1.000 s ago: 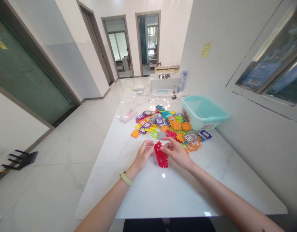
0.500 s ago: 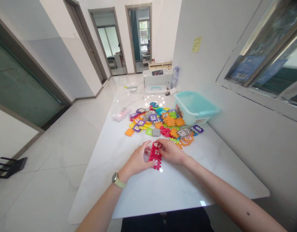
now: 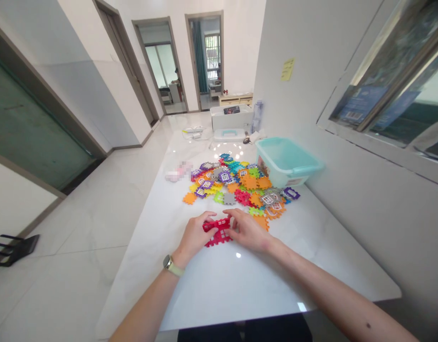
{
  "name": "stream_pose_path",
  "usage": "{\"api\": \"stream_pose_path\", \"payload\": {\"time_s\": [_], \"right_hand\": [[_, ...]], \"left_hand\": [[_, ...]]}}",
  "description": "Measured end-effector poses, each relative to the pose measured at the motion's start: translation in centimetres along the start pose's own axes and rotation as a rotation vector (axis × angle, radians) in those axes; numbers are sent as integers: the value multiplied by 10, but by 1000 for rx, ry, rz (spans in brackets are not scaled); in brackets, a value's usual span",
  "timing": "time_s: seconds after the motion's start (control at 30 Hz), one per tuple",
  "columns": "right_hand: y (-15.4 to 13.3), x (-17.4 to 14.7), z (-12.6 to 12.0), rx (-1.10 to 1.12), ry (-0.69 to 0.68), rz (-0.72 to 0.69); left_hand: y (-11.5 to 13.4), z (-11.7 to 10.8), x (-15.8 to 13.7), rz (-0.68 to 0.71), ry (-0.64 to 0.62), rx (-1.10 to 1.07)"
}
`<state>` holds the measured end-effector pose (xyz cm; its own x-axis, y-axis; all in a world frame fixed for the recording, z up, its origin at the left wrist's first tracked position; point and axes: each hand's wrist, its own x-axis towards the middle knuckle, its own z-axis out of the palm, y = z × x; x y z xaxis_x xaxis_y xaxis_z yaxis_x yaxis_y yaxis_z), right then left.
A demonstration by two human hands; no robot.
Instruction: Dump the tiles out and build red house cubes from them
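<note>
Several red interlocking tiles with window cut-outs point(image 3: 218, 236) are joined, some lying low and others standing up along the back. On the left side, my left hand point(image 3: 195, 236) grips them between thumb and fingers, a watch on its wrist. From the right, my right hand point(image 3: 245, 229) has its thumb and fingers closed on the other end. Just beyond both hands spreads a loose pile of coloured interlocking tiles point(image 3: 229, 198). An orange tile point(image 3: 261, 222) lies close behind my right hand.
A turquoise plastic bin point(image 3: 293, 176) stands right of the pile, by the wall. Farther back on the white table point(image 3: 204, 294) are a lidded case point(image 3: 229, 135), a white box point(image 3: 222, 118), a bottle point(image 3: 257, 116) and cables point(image 3: 195, 133). A pixelated pink item point(image 3: 179, 172) lies left.
The joined red tiles have turned from lengthwise to crosswise and shifted slightly left. Both hands have moved with them, now holding opposite ends.
</note>
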<state>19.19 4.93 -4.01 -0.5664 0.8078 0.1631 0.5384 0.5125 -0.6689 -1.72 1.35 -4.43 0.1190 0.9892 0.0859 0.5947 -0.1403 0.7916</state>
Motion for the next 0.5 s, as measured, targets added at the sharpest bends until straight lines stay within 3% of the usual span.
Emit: {"api": "stream_pose_path", "payload": {"time_s": [0.13, 0.3, 0.5], "right_hand": [[21, 11, -27, -246, 203, -5], [50, 23, -34, -476, 146, 130], [53, 28, -27, -445, 232, 59]], "left_hand": [[-1, -1, 1, -7, -2, -9], [-4, -4, 1, 2, 2, 11], [-9, -11, 1, 8, 68, 126]]}}
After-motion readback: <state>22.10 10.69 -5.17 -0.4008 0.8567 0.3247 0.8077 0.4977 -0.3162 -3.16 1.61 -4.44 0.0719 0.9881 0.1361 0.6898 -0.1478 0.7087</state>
